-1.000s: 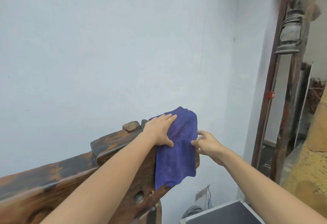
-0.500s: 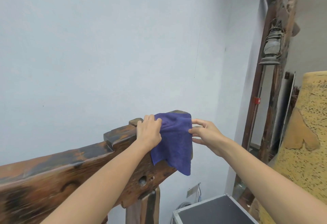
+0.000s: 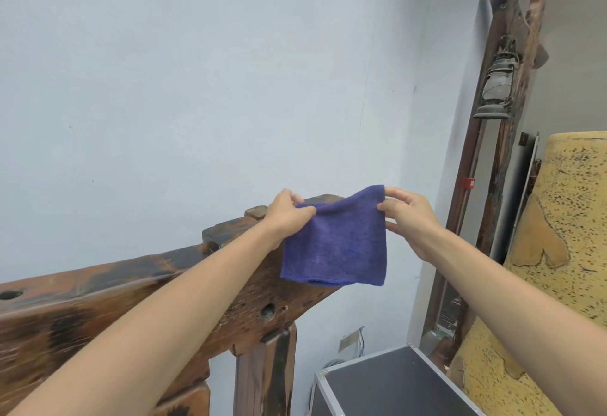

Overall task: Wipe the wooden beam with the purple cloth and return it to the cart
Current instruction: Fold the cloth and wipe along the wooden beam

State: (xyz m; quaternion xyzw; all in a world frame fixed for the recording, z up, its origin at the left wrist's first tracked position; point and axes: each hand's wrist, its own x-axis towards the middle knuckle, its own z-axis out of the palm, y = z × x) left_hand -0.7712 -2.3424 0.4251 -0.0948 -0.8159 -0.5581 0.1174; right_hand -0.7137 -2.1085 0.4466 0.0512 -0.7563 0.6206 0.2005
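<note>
Purple cloth [image 3: 338, 245] hangs pinched between both hands [image 3: 348, 215].

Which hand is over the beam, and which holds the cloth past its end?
The left hand pinches the cloth above the beam; the right hand holds the other corner beyond the beam's end.

Fuzzy matt purple cloth [image 3: 338, 245] (glossy, weathered wooden beam [image 3: 108, 287]).

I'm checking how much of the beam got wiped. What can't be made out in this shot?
- Wooden beam, head view: left end cut off by the frame edge; near face blurred.
- Beam's far end: covered by the purple cloth held by the left hand and right hand.
- Cart: not identifiable.
</note>
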